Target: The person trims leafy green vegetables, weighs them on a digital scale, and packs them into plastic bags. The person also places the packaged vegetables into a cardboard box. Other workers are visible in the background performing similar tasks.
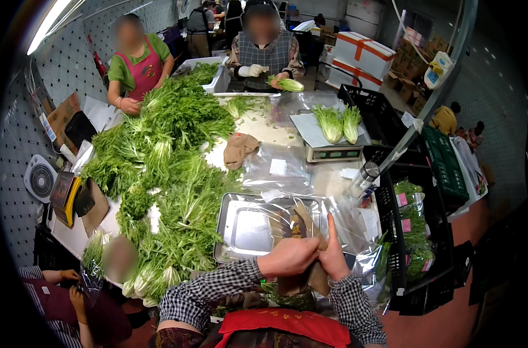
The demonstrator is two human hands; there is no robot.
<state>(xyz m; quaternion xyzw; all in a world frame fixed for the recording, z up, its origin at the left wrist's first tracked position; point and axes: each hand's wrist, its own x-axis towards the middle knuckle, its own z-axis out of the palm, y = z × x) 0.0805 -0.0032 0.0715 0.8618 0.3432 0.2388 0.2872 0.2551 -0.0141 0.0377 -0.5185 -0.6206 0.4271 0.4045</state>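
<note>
My left hand (290, 256) is closed over the tray's near right corner, pinching a strip of brown cloth (303, 216) whose kind I cannot make out. Against it, my right hand (334, 253) has one finger stretched straight up; its other fingers seem curled on the same cloth, partly hidden. A further brown piece (318, 279) hangs below the hands. Under them lies a shallow metal tray (246, 226) with clear plastic film (348, 223) at its right. Farther off, a brown cloth glove (240, 150) rests beside clear plastic bags (275, 165).
Leafy greens (171, 151) are heaped across the table's left. A scale (333, 152) carries two heads of greens (336, 124). Black crates (400, 243) with packed greens stand right, near a metal pole (432, 95) and a clear bottle (365, 177). Three co-workers stand around the table, one holding greens (290, 84).
</note>
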